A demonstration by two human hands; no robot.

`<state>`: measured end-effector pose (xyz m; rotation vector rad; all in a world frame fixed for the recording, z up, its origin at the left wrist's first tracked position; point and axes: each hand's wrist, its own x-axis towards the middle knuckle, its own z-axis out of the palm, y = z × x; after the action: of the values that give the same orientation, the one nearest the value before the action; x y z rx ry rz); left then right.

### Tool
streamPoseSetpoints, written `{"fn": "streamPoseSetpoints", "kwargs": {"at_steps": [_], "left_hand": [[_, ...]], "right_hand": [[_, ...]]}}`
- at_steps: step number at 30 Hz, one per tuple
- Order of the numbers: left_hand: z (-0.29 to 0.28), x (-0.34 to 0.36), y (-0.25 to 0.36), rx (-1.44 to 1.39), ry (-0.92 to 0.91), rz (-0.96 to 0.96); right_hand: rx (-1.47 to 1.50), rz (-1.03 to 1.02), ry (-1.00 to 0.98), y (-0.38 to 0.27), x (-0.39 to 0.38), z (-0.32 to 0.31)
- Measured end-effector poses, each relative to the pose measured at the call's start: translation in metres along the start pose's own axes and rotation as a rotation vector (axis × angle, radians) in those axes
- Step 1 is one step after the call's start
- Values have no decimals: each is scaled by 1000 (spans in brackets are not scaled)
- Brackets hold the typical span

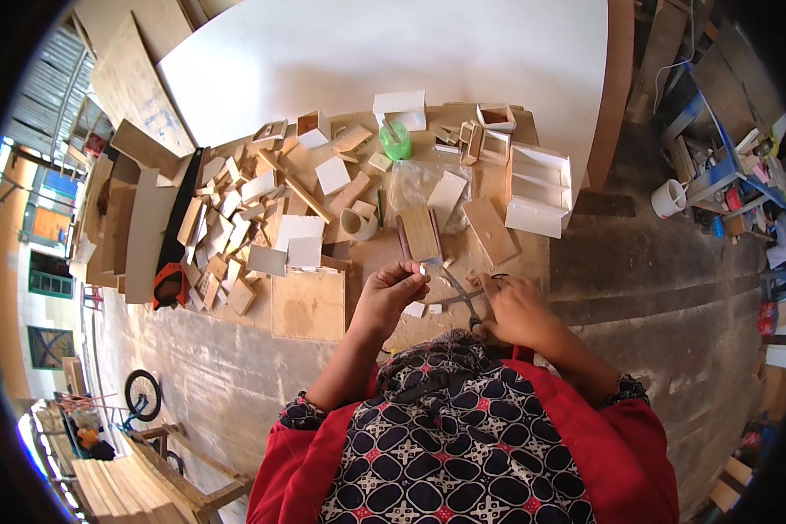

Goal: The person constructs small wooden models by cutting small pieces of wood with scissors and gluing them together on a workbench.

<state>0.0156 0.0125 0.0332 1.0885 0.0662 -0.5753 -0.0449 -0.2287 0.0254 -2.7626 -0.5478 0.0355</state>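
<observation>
My left hand (389,295) pinches a small white piece (424,270) between thumb and fingertips, raised over the front of the wooden worktable (371,253). To its right, my right hand (517,313) holds a pair of scissors (466,299) by the dark handles. The blades are spread apart and point left, toward the left hand, but do not touch the white piece. Small white scraps (414,309) lie on the table below the blades. Just beyond the hands is a wooden block (420,231) with dark strips along its sides.
Wood offcuts (227,229) are heaped on the left of the table, beside an orange-handled saw (171,284). Farther back stand a green plastic container (395,140), a cream cup (358,224) and a white compartment box (537,188). A flat board (489,231) lies right of the block.
</observation>
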Motion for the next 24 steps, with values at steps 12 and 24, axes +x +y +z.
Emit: {"fn": "streamPoseSetpoints", "kwargs": {"at_steps": [12,24], "left_hand": [[26,-24,-1,-160,-120,6],[45,-43,10,627,44,337]], "right_hand": [[1221,56,141,-34,43,-38],[1450,186,-194,-25,39,-30]]}}
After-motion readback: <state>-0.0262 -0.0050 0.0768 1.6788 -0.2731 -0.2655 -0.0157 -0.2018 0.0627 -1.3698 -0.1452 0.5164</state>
